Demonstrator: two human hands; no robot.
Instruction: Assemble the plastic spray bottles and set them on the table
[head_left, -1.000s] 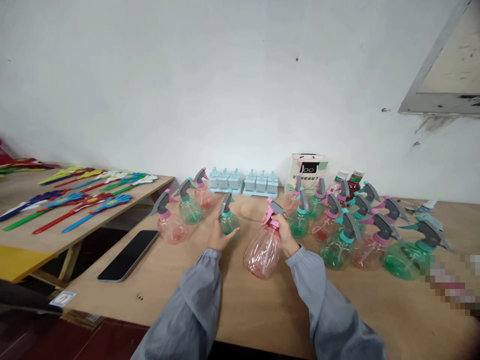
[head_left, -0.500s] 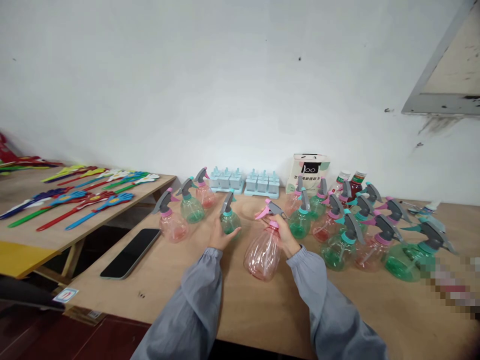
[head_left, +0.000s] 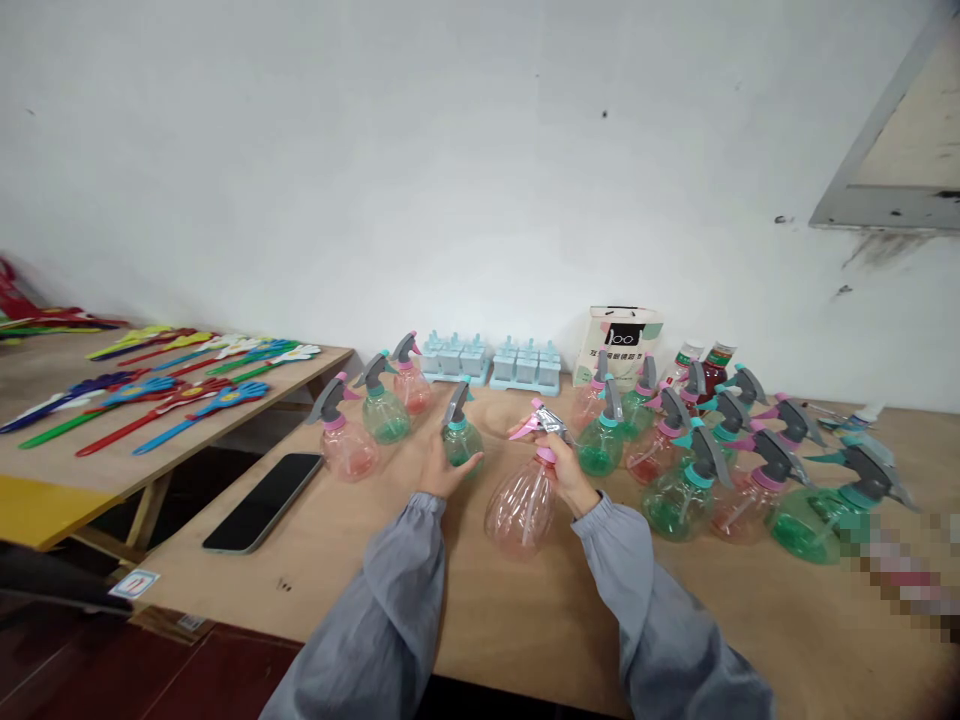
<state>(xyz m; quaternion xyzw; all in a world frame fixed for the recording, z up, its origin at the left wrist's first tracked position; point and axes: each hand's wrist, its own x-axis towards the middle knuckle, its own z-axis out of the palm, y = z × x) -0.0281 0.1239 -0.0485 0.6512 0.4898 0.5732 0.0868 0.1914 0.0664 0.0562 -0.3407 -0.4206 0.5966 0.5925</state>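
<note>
From here, my right hand (head_left: pixel 568 470) holds the pink spray bottle (head_left: pixel 520 508) by its spray head, body toward the table's near edge (head_left: pixel 525 660). My left hand (head_left: pixel 444 472) hides part of a green spray bottle (head_left: pixel 463 440); whether it grips I cannot tell

A pale, plain wall (head_left: pixel 450 180) stands behind the wooden tabletop (head_left: pixel 510 630), with scattered dark marks and a grey frame (head_left: pixel 862 208) at upper right, stained beneath. Left, across a gap, another wooden table (head_left: pixel 60 465) has a yellow edge (head_left: pixel 45 512). The floor (head_left: pixel 67 655) is dark red; light falls softly.
</note>
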